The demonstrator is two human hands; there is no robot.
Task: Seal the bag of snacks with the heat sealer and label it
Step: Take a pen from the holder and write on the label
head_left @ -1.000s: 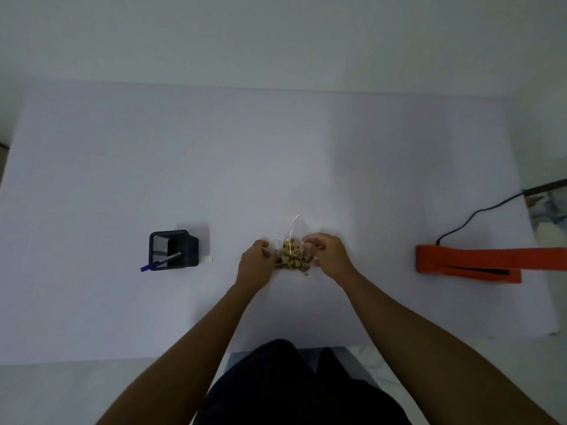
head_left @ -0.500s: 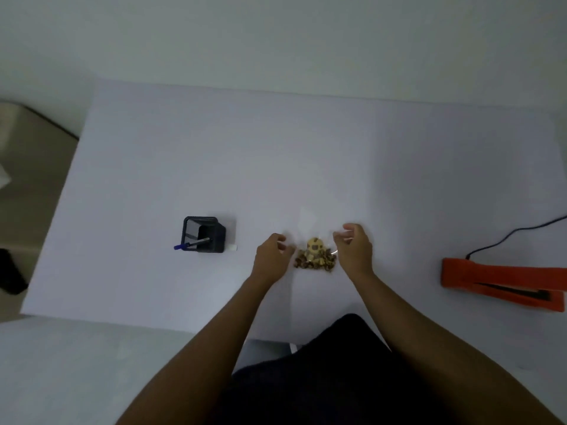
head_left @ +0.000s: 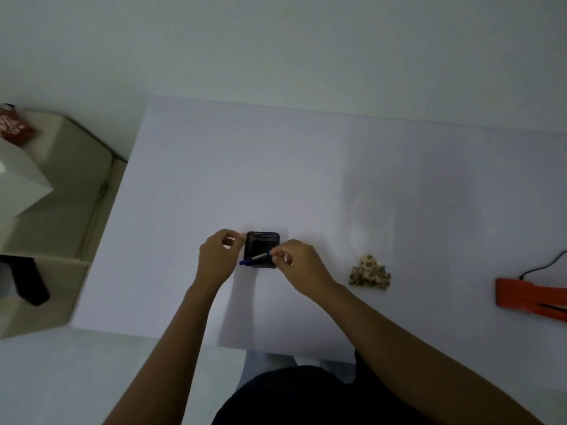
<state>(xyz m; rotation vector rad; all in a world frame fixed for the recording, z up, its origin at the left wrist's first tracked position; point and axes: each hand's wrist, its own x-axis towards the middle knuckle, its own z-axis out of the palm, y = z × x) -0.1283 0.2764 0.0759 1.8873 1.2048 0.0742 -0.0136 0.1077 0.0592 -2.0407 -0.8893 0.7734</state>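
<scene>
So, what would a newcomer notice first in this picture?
Both hands meet at the black pen holder in the middle of the white table: the right hand pinches the blue pen, the left hand is beside the holder. To the right lie the bag of snacks and the orange heat sealer.

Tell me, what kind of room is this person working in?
Probably a plain workroom or home desk, though I can't be sure. A white table stands against a bare wall, with a black pen holder, an orange heat sealer on a cord, and a bag of snacks.
</scene>
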